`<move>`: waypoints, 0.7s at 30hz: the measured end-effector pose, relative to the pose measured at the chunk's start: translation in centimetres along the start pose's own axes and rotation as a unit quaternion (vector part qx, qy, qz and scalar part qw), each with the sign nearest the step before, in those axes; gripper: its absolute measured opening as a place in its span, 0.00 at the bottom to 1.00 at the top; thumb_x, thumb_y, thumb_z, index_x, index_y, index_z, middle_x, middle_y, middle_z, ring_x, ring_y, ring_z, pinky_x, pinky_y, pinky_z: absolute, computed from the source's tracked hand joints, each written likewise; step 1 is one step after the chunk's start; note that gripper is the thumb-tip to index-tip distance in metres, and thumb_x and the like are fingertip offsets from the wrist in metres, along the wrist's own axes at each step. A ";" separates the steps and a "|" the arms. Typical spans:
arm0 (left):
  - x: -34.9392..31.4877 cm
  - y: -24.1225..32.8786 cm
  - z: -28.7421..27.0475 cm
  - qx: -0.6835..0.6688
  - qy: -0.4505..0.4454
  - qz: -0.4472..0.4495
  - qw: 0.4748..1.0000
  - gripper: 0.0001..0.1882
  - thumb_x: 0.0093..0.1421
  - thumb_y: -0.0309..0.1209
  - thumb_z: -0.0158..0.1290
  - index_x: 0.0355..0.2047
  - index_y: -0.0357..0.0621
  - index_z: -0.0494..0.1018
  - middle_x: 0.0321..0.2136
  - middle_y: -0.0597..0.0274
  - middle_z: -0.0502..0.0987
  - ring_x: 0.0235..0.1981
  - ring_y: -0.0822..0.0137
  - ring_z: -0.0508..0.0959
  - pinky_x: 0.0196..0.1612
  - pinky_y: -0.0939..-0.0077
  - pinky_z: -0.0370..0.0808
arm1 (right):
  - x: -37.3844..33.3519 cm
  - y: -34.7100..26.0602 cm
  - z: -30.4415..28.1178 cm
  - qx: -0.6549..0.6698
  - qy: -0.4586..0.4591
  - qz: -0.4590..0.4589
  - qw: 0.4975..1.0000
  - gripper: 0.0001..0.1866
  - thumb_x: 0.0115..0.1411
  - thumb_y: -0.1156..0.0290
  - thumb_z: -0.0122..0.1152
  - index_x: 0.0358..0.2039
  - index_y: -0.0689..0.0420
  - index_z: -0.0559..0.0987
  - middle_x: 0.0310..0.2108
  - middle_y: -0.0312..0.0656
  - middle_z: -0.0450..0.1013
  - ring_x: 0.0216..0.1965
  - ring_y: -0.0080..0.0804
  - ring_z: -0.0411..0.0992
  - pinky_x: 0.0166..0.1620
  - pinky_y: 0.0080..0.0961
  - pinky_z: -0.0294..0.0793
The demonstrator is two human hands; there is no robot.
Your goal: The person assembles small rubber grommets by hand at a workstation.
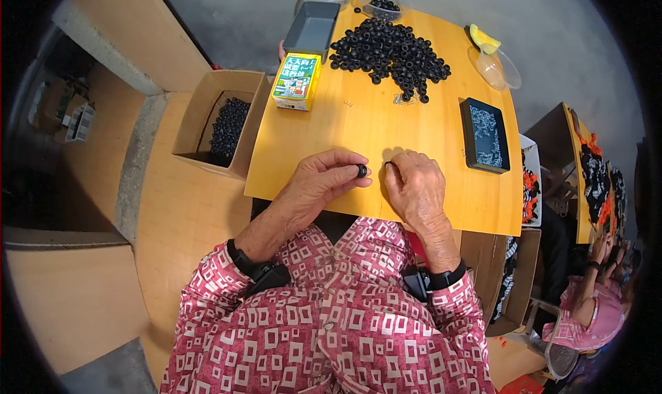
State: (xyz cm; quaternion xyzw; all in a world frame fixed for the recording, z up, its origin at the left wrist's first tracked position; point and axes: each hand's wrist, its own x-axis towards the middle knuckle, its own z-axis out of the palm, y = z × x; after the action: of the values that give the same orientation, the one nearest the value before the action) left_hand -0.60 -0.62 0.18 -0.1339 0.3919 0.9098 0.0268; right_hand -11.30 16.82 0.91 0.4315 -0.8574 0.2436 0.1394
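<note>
Above the near edge of the wooden table [331, 132], my left hand [318, 182] pinches a small round black part [361, 170] with a hole in it, between thumb and fingertips. Just to its right, my right hand [418, 187] is curled with its back up. Something small and dark shows at its thumb tip, too hidden to name. The two hands are apart. Beyond them on the table lies a heap of round black parts [386, 49], with a few tiny clear pieces [405, 100] at its near edge.
A black tray [469, 146] of tiny pale pieces lies right; a yellow box [296, 82] and grey bin [303, 32] stand far left. A cardboard box [189, 128] holds more black parts. A clear lid [507, 73] sits far right. Another person [586, 311] works at right.
</note>
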 end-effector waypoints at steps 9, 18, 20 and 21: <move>0.9 -0.2 0.6 0.034 0.014 0.022 0.999 0.10 0.61 0.23 0.55 0.44 0.36 0.75 0.40 0.60 0.78 0.43 0.65 0.80 0.49 0.77 0.77 | -0.3 0.7 -1.3 -0.025 0.070 0.004 0.997 0.08 0.56 0.71 0.61 0.34 0.61 0.78 0.29 0.44 0.73 0.32 0.38 0.74 0.38 0.33 0.72; 1.3 1.8 3.7 0.372 -0.057 0.199 0.905 0.10 0.59 0.20 0.55 0.41 0.36 0.77 0.37 0.60 0.80 0.38 0.67 0.80 0.44 0.77 0.75 | -0.9 -1.6 -1.3 0.735 -0.014 0.359 0.576 0.22 0.69 0.60 0.49 0.50 0.68 0.74 0.38 0.47 0.77 0.35 0.30 0.78 0.40 0.22 0.79; 1.6 2.1 4.4 0.584 -0.044 0.223 0.779 0.11 0.58 0.21 0.55 0.42 0.38 0.77 0.35 0.58 0.80 0.36 0.67 0.80 0.42 0.77 0.75 | -1.1 -1.2 -1.5 0.738 -0.050 0.372 0.561 0.20 0.68 0.64 0.49 0.51 0.69 0.73 0.40 0.49 0.76 0.36 0.33 0.79 0.41 0.23 0.81; 1.8 1.9 4.4 0.585 -0.044 0.222 0.779 0.11 0.58 0.21 0.55 0.42 0.38 0.77 0.35 0.58 0.80 0.36 0.67 0.80 0.42 0.77 0.75 | -1.2 -0.9 -1.4 0.739 -0.049 0.373 0.559 0.20 0.68 0.64 0.49 0.51 0.69 0.73 0.40 0.49 0.76 0.36 0.33 0.79 0.41 0.23 0.81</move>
State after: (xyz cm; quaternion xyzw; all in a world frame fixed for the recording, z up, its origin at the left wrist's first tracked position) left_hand -3.56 1.11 3.98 0.0381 0.8662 0.4909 -0.0852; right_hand -9.77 17.94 1.81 0.0367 -0.4671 0.8005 -0.3738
